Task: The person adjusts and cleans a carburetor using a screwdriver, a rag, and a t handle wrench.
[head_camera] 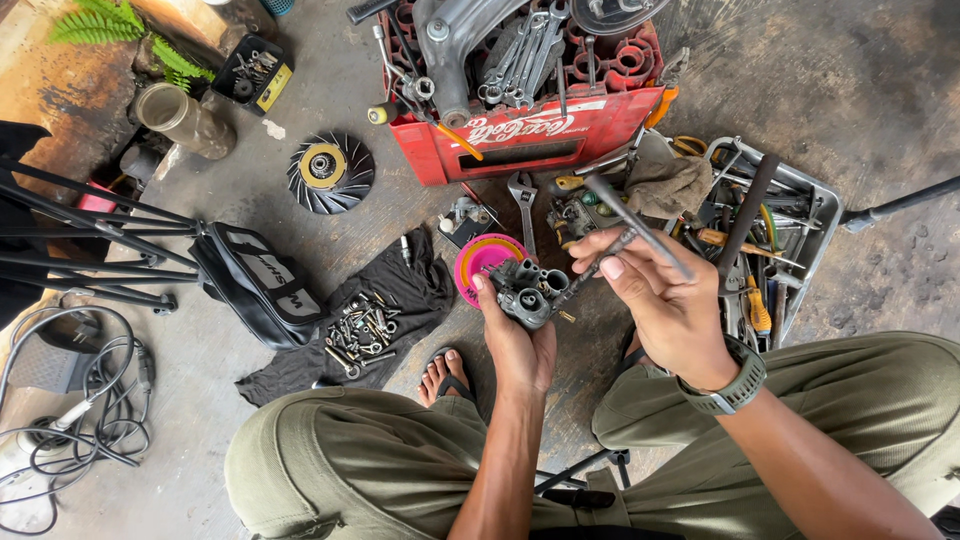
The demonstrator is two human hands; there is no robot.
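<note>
Head view, looking down: olive trouser legs point(360, 450) are seen nearest, with a bare foot in a sandal point(445, 375) between them on the concrete floor point(860, 90). Above the knees, a small grey metal carburettor point(528, 292) is held up off the floor in the left hand point(518, 340), whose grip is closed around its lower body; the casting is dull, knobbly, with round bores on top. A thin metal T-handled tool point(625, 225) is pinched in the closed grip of the right hand point(665, 300), its tip set against the carburettor. A grey watch point(735, 385) is worn on that wrist. Just beyond, a pink round lid point(478, 258) lies on the floor, and a black cloth point(400, 290) strewn with bolts is spread beside it. Farther off, a red plastic crate point(530, 135) filled with spanners is seen, with a grey tray point(800, 215) of screwdrivers towards the floor's right edge.
</note>
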